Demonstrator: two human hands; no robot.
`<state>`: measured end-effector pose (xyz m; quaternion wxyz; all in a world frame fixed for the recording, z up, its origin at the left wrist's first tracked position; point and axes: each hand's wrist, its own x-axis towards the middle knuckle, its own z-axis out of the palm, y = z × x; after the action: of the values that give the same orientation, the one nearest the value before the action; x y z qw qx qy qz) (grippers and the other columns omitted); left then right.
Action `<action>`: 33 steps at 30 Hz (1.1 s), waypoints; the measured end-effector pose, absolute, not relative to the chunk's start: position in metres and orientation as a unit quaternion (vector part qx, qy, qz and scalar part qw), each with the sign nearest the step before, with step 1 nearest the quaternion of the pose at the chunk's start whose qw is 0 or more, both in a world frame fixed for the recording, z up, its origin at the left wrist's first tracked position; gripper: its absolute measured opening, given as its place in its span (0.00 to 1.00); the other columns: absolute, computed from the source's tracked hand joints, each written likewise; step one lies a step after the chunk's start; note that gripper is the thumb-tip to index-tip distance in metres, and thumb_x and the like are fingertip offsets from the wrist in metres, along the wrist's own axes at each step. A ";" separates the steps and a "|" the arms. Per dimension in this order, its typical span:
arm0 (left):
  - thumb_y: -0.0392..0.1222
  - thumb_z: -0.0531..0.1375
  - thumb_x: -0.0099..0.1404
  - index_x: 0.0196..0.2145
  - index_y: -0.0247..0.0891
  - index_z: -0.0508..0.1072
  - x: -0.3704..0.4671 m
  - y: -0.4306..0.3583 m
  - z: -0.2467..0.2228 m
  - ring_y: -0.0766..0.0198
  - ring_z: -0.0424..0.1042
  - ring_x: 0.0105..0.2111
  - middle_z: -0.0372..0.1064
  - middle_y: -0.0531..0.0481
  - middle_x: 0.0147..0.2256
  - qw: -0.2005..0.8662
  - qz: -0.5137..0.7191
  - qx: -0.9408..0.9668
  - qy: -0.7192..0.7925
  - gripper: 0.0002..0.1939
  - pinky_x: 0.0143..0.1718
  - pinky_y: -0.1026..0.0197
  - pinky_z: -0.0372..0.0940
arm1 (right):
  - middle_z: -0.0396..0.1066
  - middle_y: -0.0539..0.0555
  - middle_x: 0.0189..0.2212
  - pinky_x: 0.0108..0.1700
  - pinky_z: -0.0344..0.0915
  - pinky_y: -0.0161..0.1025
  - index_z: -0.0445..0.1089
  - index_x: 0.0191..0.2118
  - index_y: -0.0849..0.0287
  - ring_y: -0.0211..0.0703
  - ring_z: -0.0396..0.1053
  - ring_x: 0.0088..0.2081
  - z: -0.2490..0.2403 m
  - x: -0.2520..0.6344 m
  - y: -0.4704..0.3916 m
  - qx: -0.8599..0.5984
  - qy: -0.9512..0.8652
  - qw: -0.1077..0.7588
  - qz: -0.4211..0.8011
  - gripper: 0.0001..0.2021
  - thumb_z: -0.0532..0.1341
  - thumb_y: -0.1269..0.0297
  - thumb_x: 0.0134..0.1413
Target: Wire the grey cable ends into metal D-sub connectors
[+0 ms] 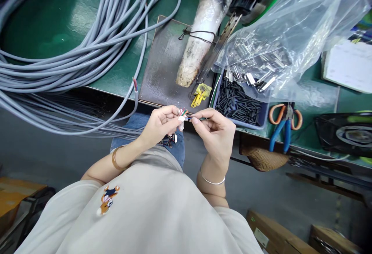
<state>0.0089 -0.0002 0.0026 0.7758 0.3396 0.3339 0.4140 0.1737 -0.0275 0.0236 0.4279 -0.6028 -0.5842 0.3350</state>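
In the head view my left hand (162, 124) is closed in a pinch on a cable end, from which thin coloured wires (183, 112) fan out. My right hand (216, 130) pinches a dark thin wire (188, 118) of that bundle between thumb and forefinger. Both hands meet just off the bench edge, above my lap. Whatever else the fingertips cover is too small to make out. Small metal connectors (171, 140) with dark parts show below the left hand. A yellow snipper (198, 95) lies on the brown plate (162, 58) beyond the hands.
Grey cable coils (95, 58) fill the left of the bench. A stained white tube (197, 40) slants over the plate. Right are a blue tray (263, 116) of black sleeves, a clear bag (308, 40) of metal connectors, pliers (286, 124) and a black fan (345, 133).
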 end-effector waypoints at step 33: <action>0.50 0.69 0.61 0.34 0.36 0.69 0.019 -0.006 0.004 0.78 0.58 0.14 0.71 0.57 0.22 0.745 0.472 0.323 0.344 0.17 0.15 0.71 0.50 | 0.83 0.50 0.38 0.33 0.71 0.35 0.75 0.58 0.46 0.37 0.77 0.32 0.014 0.169 -0.046 -0.563 -0.704 0.422 0.099 0.20 0.63 0.70 0.64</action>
<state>0.0193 -0.0058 0.0038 0.7447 0.3226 0.3438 0.4724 0.1693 -0.0456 0.0136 0.4218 -0.5633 -0.7035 0.0993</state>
